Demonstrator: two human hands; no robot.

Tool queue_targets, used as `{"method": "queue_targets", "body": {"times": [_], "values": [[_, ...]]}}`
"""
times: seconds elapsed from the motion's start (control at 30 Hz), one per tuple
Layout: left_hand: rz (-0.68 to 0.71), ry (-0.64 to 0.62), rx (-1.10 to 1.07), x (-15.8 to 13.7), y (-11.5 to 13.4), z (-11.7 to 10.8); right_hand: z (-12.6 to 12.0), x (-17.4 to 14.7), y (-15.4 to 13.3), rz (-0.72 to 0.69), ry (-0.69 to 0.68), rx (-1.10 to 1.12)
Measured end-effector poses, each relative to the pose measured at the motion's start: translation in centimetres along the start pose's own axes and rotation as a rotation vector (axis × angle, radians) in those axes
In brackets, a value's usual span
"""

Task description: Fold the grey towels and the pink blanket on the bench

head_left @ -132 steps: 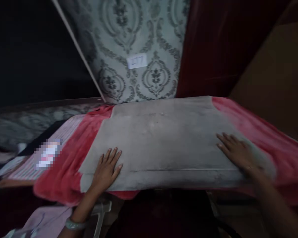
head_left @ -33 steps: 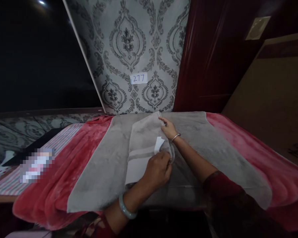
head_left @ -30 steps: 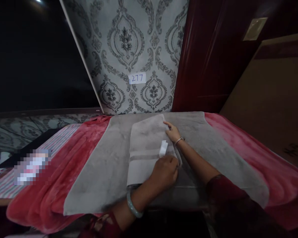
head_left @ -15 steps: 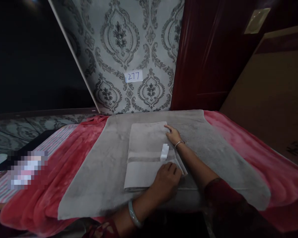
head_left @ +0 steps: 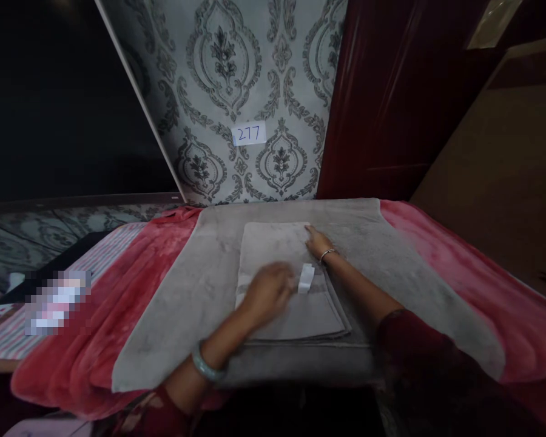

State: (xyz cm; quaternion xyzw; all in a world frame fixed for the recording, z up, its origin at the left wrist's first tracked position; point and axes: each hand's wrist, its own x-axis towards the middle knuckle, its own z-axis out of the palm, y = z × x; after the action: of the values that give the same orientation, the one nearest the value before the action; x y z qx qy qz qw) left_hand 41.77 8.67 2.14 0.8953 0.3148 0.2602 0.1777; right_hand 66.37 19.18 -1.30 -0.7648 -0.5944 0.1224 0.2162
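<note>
two hands of mine are down on the folded grey towel (head_left: 291,285), and neither one has closed around anything. my left hand (head_left: 267,295) lies palm down on the near left part of the fold, fingers spread loosely; it is blurred, so i cannot tell how hard it presses. my right hand (head_left: 318,241) rests flat at the far right corner of the fold, fingertips on the cloth, with a thin metal bangle (head_left: 327,254) at the wrist. a pale green bangle (head_left: 205,367) sits on my left wrist.

the folded towel lies in the middle of a larger grey towel (head_left: 404,285) that is spread flat beneath it, its edges roughly square with the bigger one. a small white label (head_left: 306,278) sticks up from the fold's right side, between my two hands and just beside my left fingertips.

under the grey cloth a red fleecy blanket (head_left: 441,255) shows on both sides, left and right. a striped cloth (head_left: 109,246) lies further left, beside the blanket. behind, the patterned grey wallpaper (head_left: 236,79) carries a white slip (head_left: 248,133) reading 277, and a dark red door (head_left: 391,91) stands to its right.
</note>
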Motion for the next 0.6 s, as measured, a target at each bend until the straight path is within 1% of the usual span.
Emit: {"method": "queue_targets", "body": {"times": [0.07, 0.1, 0.13, 0.2, 0.23, 0.27, 0.3, 0.37, 0.4, 0.47, 0.53, 0.6], "values": [[-0.184, 0.082, 0.074, 0.8, -3.5, -1.8, -0.4, -0.4, -0.6, -0.001, 0.005, -0.036], [-0.268, 0.093, 0.101, 1.0, -5.1, -2.1, -0.6, -0.6, -1.0, -0.020, 0.026, -0.054], [-0.331, 0.081, 0.116, 1.1, -6.4, -2.1, -0.6, -0.9, -1.4, -0.069, 0.059, -0.078], [-0.412, 0.024, 0.131, 0.8, -8.1, -1.2, -0.1, -1.7, -2.1, -0.239, 0.109, -0.146], [-0.432, 0.002, 0.140, 0.5, -8.5, -0.5, 0.3, -2.1, -2.3, -0.323, 0.094, -0.187], [-0.444, -0.009, 0.151, 0.1, -8.6, 0.2, 0.8, -2.5, -2.5, -0.382, 0.048, -0.228], [-0.451, -0.005, 0.160, -0.2, -8.6, 0.9, 1.4, -2.8, -2.5, -0.404, -0.020, -0.262], [-0.443, 0.027, 0.142, -0.8, -8.5, 1.6, 2.1, -3.1, -2.2, -0.359, -0.160, -0.297], [-0.435, 0.049, 0.103, -1.0, -8.5, 1.7, 2.3, -2.9, -2.1, -0.335, -0.195, -0.302], [-0.439, 0.134, -0.036, -1.5, -8.8, 1.4, 1.9, -1.9, -1.9, -0.327, -0.199, -0.298], [-0.483, 0.277, -0.250, -2.3, -9.2, 0.8, 1.0, -0.3, -2.0, -0.340, -0.163, -0.292], [-0.561, 0.399, -0.524, -3.3, -9.4, 0.0, 0.1, 1.7, -2.2, -0.334, -0.132, -0.297]]}}
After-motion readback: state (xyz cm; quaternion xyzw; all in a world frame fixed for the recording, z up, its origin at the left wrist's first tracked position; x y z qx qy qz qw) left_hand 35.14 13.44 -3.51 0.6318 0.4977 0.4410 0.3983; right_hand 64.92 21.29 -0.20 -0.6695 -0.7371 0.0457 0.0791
